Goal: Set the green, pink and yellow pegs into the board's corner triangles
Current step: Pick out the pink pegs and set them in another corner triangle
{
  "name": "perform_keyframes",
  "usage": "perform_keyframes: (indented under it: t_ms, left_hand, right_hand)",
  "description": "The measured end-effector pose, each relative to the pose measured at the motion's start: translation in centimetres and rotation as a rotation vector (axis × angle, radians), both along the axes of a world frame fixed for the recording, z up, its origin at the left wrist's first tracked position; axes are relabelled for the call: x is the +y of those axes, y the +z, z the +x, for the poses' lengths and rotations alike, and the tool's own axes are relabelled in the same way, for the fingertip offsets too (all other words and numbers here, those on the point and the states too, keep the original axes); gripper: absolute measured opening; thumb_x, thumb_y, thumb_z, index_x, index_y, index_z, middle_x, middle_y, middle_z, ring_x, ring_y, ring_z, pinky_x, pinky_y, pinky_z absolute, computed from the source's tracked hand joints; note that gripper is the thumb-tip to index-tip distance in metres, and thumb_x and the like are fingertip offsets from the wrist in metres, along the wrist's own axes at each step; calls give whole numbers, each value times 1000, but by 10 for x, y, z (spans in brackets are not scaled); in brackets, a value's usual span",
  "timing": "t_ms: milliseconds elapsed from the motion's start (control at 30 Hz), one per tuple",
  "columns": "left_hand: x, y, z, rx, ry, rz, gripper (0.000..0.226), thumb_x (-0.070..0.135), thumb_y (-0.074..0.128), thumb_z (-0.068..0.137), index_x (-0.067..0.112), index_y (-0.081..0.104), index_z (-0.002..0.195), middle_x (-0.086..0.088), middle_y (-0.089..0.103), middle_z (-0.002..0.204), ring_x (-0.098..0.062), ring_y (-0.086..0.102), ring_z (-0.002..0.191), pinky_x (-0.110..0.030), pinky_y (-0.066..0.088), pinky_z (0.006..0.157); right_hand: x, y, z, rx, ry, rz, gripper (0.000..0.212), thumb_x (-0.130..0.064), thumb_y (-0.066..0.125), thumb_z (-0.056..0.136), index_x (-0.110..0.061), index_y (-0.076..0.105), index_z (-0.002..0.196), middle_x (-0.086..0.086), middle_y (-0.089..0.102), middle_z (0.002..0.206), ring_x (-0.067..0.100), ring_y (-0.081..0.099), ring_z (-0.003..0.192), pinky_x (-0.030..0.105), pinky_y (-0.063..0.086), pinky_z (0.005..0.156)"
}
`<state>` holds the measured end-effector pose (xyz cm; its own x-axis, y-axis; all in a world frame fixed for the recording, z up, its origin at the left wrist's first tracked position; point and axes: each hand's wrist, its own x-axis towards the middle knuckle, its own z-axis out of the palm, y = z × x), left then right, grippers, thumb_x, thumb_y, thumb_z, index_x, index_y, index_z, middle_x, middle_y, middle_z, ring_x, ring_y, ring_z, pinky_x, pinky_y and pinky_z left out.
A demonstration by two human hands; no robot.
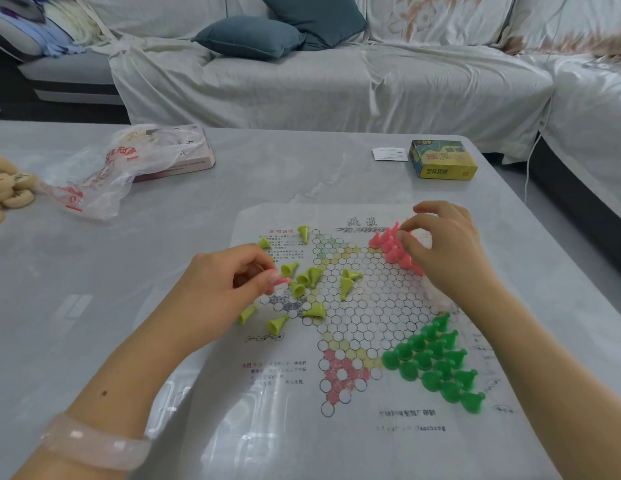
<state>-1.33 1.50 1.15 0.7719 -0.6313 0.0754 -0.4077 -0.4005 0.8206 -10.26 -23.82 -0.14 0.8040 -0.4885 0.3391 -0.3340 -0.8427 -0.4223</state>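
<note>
A paper star board (364,306) lies flat on the table. Several green pegs (437,362) stand in its near-right triangle. Several pink pegs (388,242) stand in the far-right triangle, where my right hand (444,244) pinches among them; its fingers hide some of them. Yellow-green pegs (309,277) lie scattered, mostly tipped over, around the left side of the board. My left hand (233,282) hovers over the left triangle, fingertips closed on a small pink peg (281,282).
A yellow game box (442,159) and a white slip (390,154) sit at the far right of the grey table (129,271). A plastic bag (101,174) over a pink box and several cream round discs (7,188) lie far left. A covered sofa stands behind.
</note>
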Motion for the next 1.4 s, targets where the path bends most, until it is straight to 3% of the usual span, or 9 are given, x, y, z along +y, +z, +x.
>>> perform_keyframes:
  t_ms: [100, 300, 700, 800, 933, 1067, 1167, 1267, 1400]
  left_hand:
    - [-9, 1, -4, 138, 43, -108, 10, 21, 59, 84, 16, 65, 79, 10, 71, 69, 2, 56, 52, -8, 44, 53]
    - [-26, 5, -18, 296, -9, -201, 16, 23, 56, 86, 11, 66, 82, 4, 71, 68, -4, 53, 53, -11, 42, 52]
    - [-37, 6, -26, 382, -50, -261, 14, 16, 52, 89, 11, 65, 86, 4, 72, 72, -7, 54, 55, -14, 45, 53]
    - [-34, 1, -18, 274, 15, -197, 10, 18, 54, 89, 18, 64, 86, 5, 72, 75, -2, 56, 56, -11, 45, 55]
    - [-20, -10, 9, -178, 306, 3, 20, 8, 48, 91, 20, 64, 90, 10, 63, 82, -3, 55, 73, -9, 37, 64]
    - [-8, -32, 35, -351, 297, 243, 37, -4, 42, 88, 9, 61, 117, -13, 53, 127, -32, 48, 117, -31, 36, 98]
    - [-11, -39, 36, -338, 175, 365, 49, -5, 38, 87, 19, 53, 128, -8, 38, 145, -31, 34, 132, -40, 29, 108]
    - [-15, -41, 34, -375, 113, 433, 51, -6, 37, 87, 21, 55, 127, -1, 40, 145, -26, 36, 132, -37, 31, 107]
    - [-14, -41, 36, -383, 184, 370, 41, -12, 41, 82, 7, 67, 108, -10, 62, 118, -31, 53, 110, -35, 43, 90]
  right_hand:
    - [17, 16, -1, -28, 181, 23, 17, -25, 53, 88, -19, 67, 96, -6, 56, 113, 8, 45, 108, 21, 26, 91]
    - [59, 31, -4, -63, 587, 162, 14, -34, 61, 81, -30, 68, 92, -18, 59, 103, 2, 51, 107, 25, 40, 95]
    - [60, 26, -5, -152, 585, 219, 8, -29, 64, 80, -26, 69, 87, -17, 62, 93, 4, 56, 96, 24, 47, 81]
    - [58, 30, -5, -139, 547, 275, 5, -32, 61, 80, -31, 65, 83, -22, 59, 92, 2, 57, 94, 22, 48, 82]
    - [39, 27, -6, -219, 272, 411, 14, -24, 60, 81, -37, 56, 74, -17, 62, 84, 4, 60, 74, 20, 51, 70]
    - [18, 14, -10, -310, -4, 472, 10, -18, 61, 83, -27, 62, 78, -15, 63, 80, 1, 59, 81, 22, 47, 79]
    - [13, 12, -10, -331, -51, 477, 7, -19, 61, 83, -25, 63, 81, -14, 63, 81, 9, 59, 88, 28, 46, 84]
    - [13, 12, -9, -330, -50, 457, 7, -19, 61, 83, -25, 62, 82, -14, 63, 82, 11, 58, 89, 27, 45, 82]
    - [10, 10, -8, -320, -53, 428, 8, -18, 61, 83, -26, 63, 80, -10, 64, 84, 12, 59, 90, 30, 47, 84]
